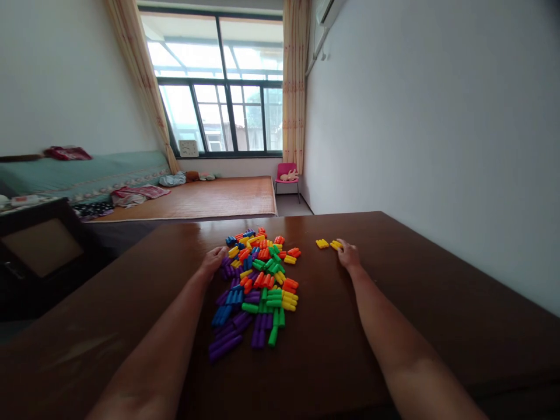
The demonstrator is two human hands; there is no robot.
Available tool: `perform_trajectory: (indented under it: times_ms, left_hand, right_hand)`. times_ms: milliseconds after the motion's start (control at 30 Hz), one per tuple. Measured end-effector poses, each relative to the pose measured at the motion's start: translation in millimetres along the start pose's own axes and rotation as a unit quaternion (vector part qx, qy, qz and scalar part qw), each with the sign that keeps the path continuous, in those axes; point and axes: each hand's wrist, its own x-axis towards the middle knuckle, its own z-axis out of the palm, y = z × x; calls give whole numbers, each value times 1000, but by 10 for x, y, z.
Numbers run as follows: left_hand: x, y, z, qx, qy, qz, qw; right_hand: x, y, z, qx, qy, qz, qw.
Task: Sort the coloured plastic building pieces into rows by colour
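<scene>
A heap of plastic toy building pieces (pixel 265 280) in purple, blue, green, orange and yellow lies spread over the brown table (pixel 324 326). At the heap's left edge rests my left hand (pixel 214 259), its fingers curled together beside purple pieces; what they hold, if anything, is hidden. To the right of the heap, my right hand (pixel 349 254) pinches a yellow toy building piece (pixel 336 245) at the tabletop. Just left of that piece lies another yellow piece (pixel 322 244), apart from the heap and close to the held one.
Beyond the table is a low bed (pixel 219 195) with cloths and soft toys on it. A pink chair (pixel 287 172) stands by the curtain at the back. A dark cabinet (pixel 39 256) is on the left, and a white wall (pixel 429 128) runs along the right.
</scene>
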Motion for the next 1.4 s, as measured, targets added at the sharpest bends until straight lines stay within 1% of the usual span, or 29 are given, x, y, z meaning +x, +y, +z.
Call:
perform_trajectory:
  times_ms: [100,233,333,400,467,533,600,667,733,767,867,933,1000,1167,1233,1300,1400]
  left_hand:
    - [-109,-25,-79,28,29,22,999]
    - [-240,-219,-134,53,46,42,997]
    - [-238,-347,-154,16,53,47,997]
    - [-207,-385,-162,-22,55,41,997]
    - [-189,-377,-161,-36,55,36,997]
    - [-201,-330,-152,-23,48,32,998]
    - [-237,-265,-137,0,40,31,999]
    - [-275,-209,-123,16,34,35,999]
    - [-298,-183,-114,26,32,43,998]
    - [-302,-182,-112,29,33,47,998]
    - [-293,-214,-114,38,32,58,997]
    - [-282,-242,-116,40,30,61,997]
    - [-273,-263,-115,41,30,60,997]
    - [-258,-288,-88,38,41,67,996]
    - [-256,-286,-72,43,43,69,996]
    - [-260,-274,-58,53,43,70,995]
    - [-276,-251,-47,60,47,76,994]
  right_hand:
    - [27,8,59,-8,-5,22,1000]
    - [113,-8,100,-21,4,25,999]
    - [135,-5,92,-29,-11,11,999]
    - [114,-21,68,-36,-11,9,999]
    - [70,-70,46,-52,5,-8,999]
    - [19,-149,43,-81,2,-55,995]
    - [-16,-240,66,-114,-45,-110,986]
    - [-13,-320,108,-137,-109,-132,976]
    - [37,-372,157,-146,-157,-131,968]
    - [76,-388,181,-148,-170,-126,966]
    - [202,-412,232,-156,-183,-105,965]
    - [253,-417,235,-157,-182,-93,966]
    - [260,-413,198,-151,-161,-87,971]
    - [123,-358,-43,-83,-28,-94,992]
    - [31,-372,-141,-44,-2,-109,993]
    - [-83,-445,-201,3,-11,-132,991]
    - [-300,-668,-196,85,-72,-168,979]
